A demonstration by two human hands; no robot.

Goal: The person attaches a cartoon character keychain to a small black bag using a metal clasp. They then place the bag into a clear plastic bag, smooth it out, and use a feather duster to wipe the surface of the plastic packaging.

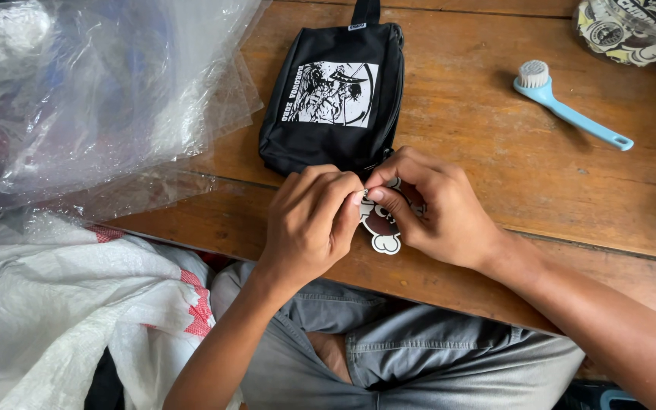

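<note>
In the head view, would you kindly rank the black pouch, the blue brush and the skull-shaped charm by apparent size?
1. black pouch
2. blue brush
3. skull-shaped charm, partly hidden between the left hand and right hand, so unsure.

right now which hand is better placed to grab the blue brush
Right. The blue brush lies on the table to the right, on the right hand's side. The left hand would have to cross over. Both hands pinch the charm beside the black pouch.

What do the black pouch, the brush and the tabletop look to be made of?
Black pouch: woven fabric, matte, with a printed white panel.
Brush: light blue plastic, smooth, pale bristles.
Tabletop: wood, worn brown, visible grain and plank seams.
</note>
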